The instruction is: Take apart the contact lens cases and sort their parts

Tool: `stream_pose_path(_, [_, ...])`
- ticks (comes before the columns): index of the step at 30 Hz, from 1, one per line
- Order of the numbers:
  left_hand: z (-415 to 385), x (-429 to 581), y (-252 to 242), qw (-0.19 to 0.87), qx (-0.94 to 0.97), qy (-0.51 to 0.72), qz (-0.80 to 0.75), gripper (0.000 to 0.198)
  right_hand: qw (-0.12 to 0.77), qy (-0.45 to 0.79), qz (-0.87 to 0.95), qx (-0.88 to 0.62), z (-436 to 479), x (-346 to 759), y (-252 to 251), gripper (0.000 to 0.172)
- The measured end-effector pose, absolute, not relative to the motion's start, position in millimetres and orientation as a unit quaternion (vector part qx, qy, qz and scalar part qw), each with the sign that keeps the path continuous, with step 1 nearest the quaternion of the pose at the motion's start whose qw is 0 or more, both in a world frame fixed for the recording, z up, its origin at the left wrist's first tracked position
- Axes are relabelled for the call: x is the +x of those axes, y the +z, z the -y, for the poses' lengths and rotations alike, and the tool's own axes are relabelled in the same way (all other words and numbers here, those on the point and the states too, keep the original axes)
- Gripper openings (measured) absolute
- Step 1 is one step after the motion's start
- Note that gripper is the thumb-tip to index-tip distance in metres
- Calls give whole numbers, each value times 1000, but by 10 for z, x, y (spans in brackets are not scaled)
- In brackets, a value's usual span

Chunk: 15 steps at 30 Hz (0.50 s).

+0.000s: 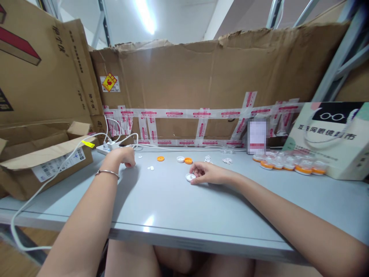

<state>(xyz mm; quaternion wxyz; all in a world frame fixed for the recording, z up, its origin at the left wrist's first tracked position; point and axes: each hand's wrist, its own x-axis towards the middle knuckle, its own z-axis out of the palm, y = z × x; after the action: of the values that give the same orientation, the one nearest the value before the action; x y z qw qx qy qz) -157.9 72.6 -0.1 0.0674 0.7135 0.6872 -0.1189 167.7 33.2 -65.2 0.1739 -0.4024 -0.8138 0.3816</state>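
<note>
My left hand (123,156) rests on the grey table (173,207) with its fingers curled under, near a small white piece (150,168); whether it holds anything is hidden. A thin bracelet (107,172) circles that wrist. My right hand (205,172) lies at the table's middle with fingertips pinched on a white round cap (189,177). Beyond them sit an orange ring (160,158), a white cap (180,159) and an orange cap (188,161).
A row of orange-and-clear round cases (288,163) stands at the right, before a printed paper bag (331,138). A taped cardboard wall (201,88) closes the back. An open carton (43,157), a power strip (108,147) and white cable (43,184) lie left.
</note>
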Motion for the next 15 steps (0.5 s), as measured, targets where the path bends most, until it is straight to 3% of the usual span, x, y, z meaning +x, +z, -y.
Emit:
stream_pose_path(8, [-632, -1460, 43, 88, 711, -124, -687, 6, 170, 388, 813, -399, -307, 1680, -623, 44])
stream_pose_path(15, [-574, -1366, 135, 44, 713, -81, -695, 8, 183, 403, 803, -400, -329, 1687, -624, 46])
